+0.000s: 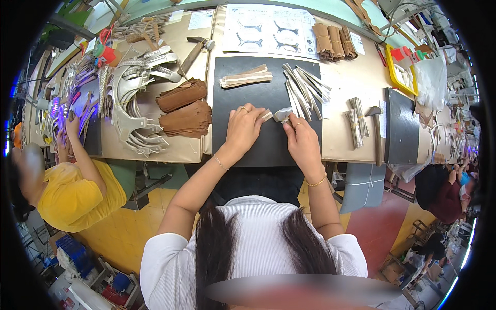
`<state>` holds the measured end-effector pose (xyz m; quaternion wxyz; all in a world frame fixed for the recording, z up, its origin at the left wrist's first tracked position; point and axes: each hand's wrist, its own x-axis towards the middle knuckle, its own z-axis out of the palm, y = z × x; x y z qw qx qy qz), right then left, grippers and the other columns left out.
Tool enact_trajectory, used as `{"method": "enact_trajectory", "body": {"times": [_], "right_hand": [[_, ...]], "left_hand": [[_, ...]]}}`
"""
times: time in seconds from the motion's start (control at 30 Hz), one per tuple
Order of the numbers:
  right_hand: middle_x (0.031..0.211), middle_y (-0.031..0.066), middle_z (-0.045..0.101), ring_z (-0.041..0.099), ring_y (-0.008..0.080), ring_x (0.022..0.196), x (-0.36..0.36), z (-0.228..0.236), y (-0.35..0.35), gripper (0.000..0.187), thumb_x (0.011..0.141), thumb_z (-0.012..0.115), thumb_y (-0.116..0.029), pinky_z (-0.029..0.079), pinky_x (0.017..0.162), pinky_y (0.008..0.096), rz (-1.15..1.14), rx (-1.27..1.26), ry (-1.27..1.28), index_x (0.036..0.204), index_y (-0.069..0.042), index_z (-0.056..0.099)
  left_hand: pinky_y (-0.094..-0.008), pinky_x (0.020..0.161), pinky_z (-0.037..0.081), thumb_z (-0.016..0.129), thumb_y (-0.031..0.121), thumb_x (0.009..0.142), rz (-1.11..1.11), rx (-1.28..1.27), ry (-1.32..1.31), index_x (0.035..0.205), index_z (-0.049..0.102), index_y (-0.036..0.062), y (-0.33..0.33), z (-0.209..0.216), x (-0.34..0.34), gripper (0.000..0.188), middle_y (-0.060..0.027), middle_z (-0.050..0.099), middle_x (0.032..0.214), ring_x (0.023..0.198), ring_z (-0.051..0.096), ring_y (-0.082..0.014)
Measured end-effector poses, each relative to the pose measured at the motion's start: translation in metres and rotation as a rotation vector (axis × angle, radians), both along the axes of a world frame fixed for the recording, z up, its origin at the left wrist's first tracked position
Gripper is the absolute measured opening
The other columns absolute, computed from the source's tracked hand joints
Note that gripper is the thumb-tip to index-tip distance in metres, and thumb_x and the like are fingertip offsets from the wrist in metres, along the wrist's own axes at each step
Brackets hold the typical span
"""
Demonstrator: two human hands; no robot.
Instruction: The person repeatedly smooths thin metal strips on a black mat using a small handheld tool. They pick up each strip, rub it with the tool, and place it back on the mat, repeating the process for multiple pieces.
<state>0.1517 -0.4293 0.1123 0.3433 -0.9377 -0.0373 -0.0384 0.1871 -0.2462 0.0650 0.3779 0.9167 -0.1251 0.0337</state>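
1. Working over a dark mat (268, 144), the left hand (242, 129) and right hand (301, 140) meet on one thin silver strip (276, 114), which lies low across the middle of the mat.
2. Left fingers are closed on the strip's pale left end, pinching it near the mat surface; a ring shows on one finger.
3. Right fingers are closed on the strip's grey, slightly folded right end, thumb and forefinger together around it.
4. By its look the strip is light, thin and limp: it bends between the two grips, so it probably creases easily and wants a hold at both ends, not in the middle.
5. Its shiny face may be slippery; a pinch on the flat sides near each tip seems the surest hold.
6. Just beyond the right hand a loose fan of silver strips (305, 85) lies on the mat, some crossing one another.
7. A neat stack of tan strips (246, 76) sits at the mat's far left corner, well apart from the hands.
8. Brown cut pieces (185, 108) are heaped on the table left of the mat, beside curved silver parts (135, 98).
9. A hammer (375, 129) and a small bundle of strips (355, 124) lie to the right of the mat.
10. A pattern sheet (268, 31) lies at the far edge.
11. A person in yellow (77, 191) works at the left bench end; another person sits at far right.
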Motion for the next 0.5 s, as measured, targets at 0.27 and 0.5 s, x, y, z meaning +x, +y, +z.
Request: {"method": "enact_trajectory", "body": {"times": [0.27,0.5], "right_hand": [[0.096,0.0157,0.064,0.066,0.0379,0.082,0.004,-0.005,0.006,0.035,0.099,0.062,-0.016,0.055,0.07,0.0464,0.036,-0.102,-0.018,0.131,-0.002,0.063],[0.095,0.0143,0.063,0.066,0.0364,0.081,0.0078,0.0008,0.0068,0.037,0.099,0.062,-0.014,0.055,0.07,0.0452,0.038,-0.108,-0.056,0.134,-0.004,0.062]], "left_hand": [[-0.0367,0.075,0.039,0.073,0.012,0.087,-0.126,0.221,-0.307,0.102,0.079,0.0133,0.0028,0.0006,-0.0009,0.017,-0.0007,0.063,0.089,0.083,0.058,-0.0205],[-0.0357,0.076,0.039,0.066,0.013,0.089,-0.235,0.409,-0.442,0.104,0.077,0.0106,0.0056,0.0054,0.0013,0.019,-0.0011,0.062,0.089,0.084,0.057,-0.0189]]}}
